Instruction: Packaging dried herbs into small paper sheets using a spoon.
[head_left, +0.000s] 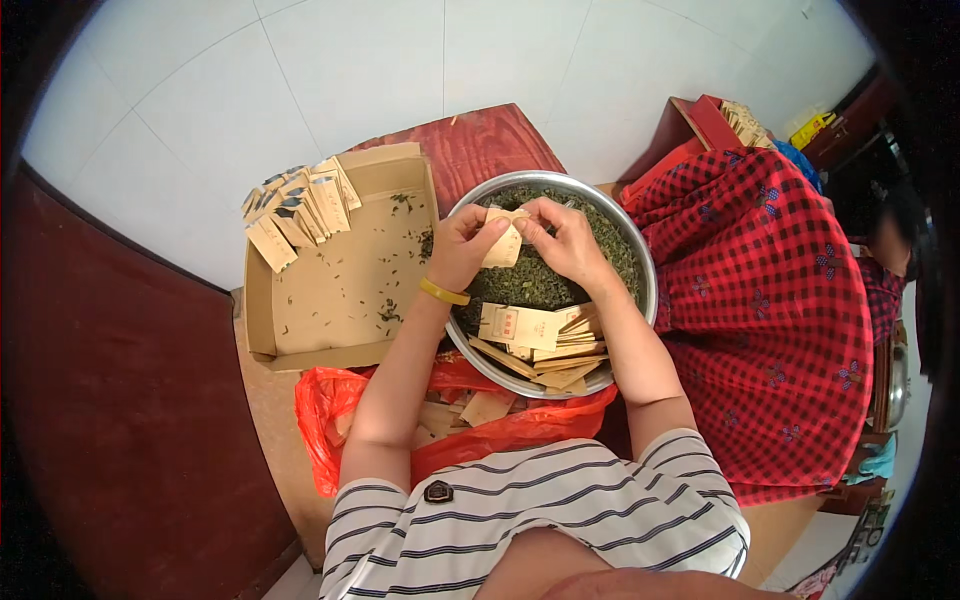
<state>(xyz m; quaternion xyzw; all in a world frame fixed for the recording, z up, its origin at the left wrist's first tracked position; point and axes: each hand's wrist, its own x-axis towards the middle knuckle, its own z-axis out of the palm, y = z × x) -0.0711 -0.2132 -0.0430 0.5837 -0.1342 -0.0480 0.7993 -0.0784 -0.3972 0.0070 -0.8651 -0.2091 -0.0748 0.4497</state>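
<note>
A small tan paper packet (504, 249) is pinched between my two hands, above a round metal basin (551, 178). My left hand (463, 246), with a yellow bangle on the wrist, grips the packet's left upper edge. From the other side, the thumb and fingers of my right hand (564, 238) hold its upper right corner. Dark green dried leaves (529, 281), like tea, fill much of the basin. Flat printed packets (517, 325) lie heaped at its near side, partly behind my right forearm. The packet's mouth is too small to make out.
A shallow cardboard box (322, 300) on the left holds scattered leaf bits. Packets (304, 206) stand bunched at its far-left corner. Near my lap, a red plastic bag (480, 448) contains more paper packets. Red checked cloth (757, 322) drapes at right; a reddish wooden table (480, 142) lies behind.
</note>
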